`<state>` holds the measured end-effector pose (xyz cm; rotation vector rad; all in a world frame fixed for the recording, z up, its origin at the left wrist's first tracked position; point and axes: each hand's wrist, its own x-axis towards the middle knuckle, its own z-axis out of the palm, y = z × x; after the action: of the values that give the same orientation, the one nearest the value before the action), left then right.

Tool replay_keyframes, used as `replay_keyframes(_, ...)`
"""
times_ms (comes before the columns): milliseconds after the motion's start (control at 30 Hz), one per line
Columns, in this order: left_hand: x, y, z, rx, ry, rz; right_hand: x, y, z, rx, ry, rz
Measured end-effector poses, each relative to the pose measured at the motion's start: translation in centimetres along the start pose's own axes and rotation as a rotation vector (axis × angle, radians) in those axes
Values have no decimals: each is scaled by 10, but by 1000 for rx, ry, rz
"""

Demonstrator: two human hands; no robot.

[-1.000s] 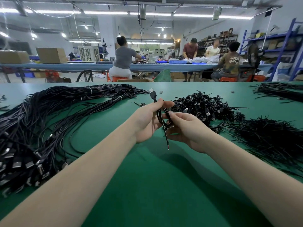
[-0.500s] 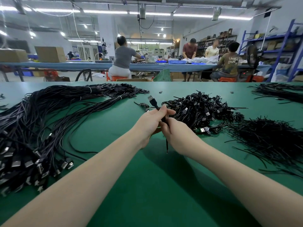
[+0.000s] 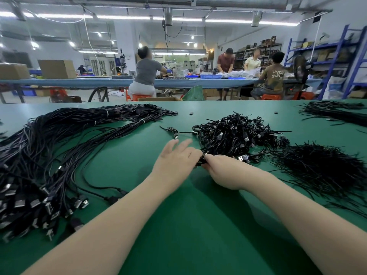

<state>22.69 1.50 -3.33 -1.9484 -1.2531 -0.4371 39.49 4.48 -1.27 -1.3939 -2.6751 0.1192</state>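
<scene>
View: head camera, looking down over the green table (image 3: 188, 225).
Coiled cable (image 3: 201, 161): small black coil, low over the table, lying between the two hands at the near edge of the heap.
Right hand (image 3: 222, 172): fingers (image 3: 208, 158) curled, their tips pinching the coiled cable from the right; they hide much of the coil.
Left hand (image 3: 175, 161): palm down, fingers straight and spread forward, gripping nothing. Its inner edge is just beside the coil; contact cannot be told.
Heap of coiled cables (image 3: 238, 135): directly beyond the right fingertips, its near edge up against the held coil.
Long cables (image 3: 49, 155): tied bundles fanned across the table left of the left hand, well apart from the coil.
Black strands (image 3: 321, 169): loose pile right of the right hand, near it but not touching.
</scene>
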Motion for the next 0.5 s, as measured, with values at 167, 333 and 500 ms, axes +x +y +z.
replay_keyframes(167, 7, 5, -7, 116, -82, 51, 0, 2, -12, -212, 27, -79)
replay_keyframes(333, 5, 19, -14, 121, -74, 17, -8, 3, -17, -230, 4, -117)
replay_keyframes(500, 16, 37, -22, 32, -165, -66, -20, 12, -27, -854, 315, -288)
